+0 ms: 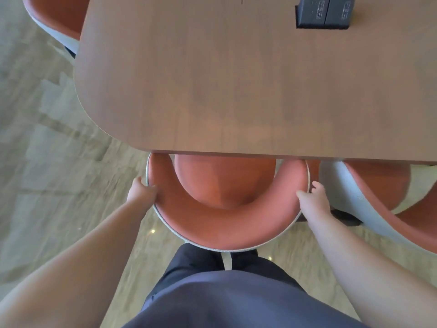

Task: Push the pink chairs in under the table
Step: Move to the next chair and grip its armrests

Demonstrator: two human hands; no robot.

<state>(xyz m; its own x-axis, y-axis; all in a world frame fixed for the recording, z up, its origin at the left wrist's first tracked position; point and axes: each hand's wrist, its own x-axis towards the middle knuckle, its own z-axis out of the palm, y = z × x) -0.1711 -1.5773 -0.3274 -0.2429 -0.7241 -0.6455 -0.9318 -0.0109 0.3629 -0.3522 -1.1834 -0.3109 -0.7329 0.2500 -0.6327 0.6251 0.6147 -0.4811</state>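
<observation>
At far left we see the floor [47,138], pale and streaked, and at the top left corner a chair [56,17] partly tucked beneath the table [212,79], its pink seat showing beside the wooden edge. Our left hand [141,191] grips the left side of the curved backrest of the middle chair [222,223]: the thumb lies over the pink padding on the inside, and the fingers [136,180] curl round the grey outer shell, closed snugly on the rim. This middle chair stands just before us, its seat front already hidden under the table's near edge, while the backrest remains out in the open and touches our dark trousers [212,292]. Our right hand [313,200] holds the right side of the same backrest, the thumb pressed on the pink inner face and the fingers wrapped loosely about the outer shell, slightly spread yet in contact. Just beside that hand stands a third chair [378,197], turned at an angle, with its pink seat partly beneath the table. On the tabletop at the upper right sits a black socket box [324,11] set into a recess.
</observation>
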